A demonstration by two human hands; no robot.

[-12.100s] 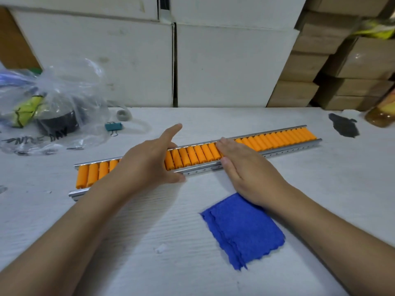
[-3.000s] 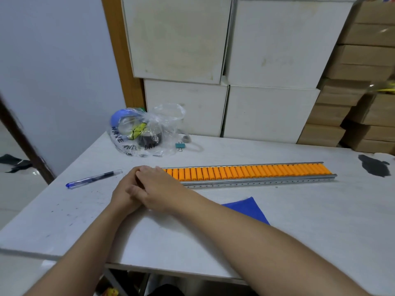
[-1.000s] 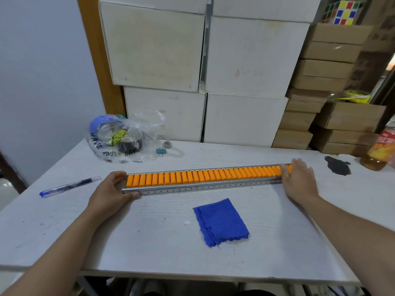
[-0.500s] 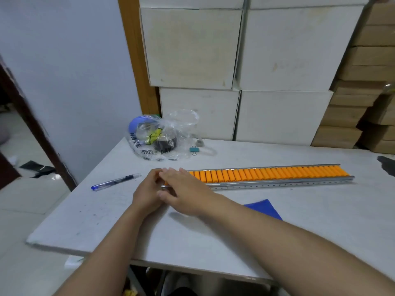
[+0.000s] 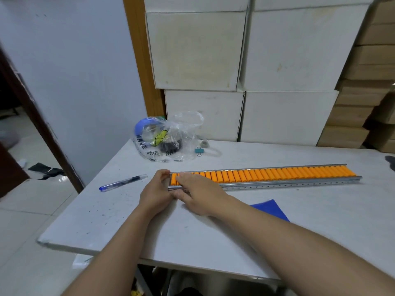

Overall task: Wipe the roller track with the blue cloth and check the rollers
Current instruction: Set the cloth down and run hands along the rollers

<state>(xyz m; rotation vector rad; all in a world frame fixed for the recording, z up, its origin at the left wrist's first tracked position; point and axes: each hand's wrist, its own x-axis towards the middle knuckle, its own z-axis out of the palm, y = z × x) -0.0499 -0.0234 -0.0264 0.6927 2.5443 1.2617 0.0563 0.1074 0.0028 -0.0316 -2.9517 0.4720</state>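
- Left hand (image 5: 156, 192) clasps the end of the track (image 5: 277, 182); right hand (image 5: 197, 194) lies flat, ungripping, fingers on the rollers (image 5: 267, 175).
- Hard pressing could slide the track.
- Cloth (image 5: 270, 209) lies unheld beside the right forearm; it could get swept off.

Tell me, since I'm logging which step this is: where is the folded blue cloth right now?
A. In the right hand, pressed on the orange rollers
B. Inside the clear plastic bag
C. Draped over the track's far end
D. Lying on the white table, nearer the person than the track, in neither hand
D: the folded blue cloth lies on the white table, partly behind the right forearm, while the left hand and right hand are both at the left end of the metal roller track with orange rollers.
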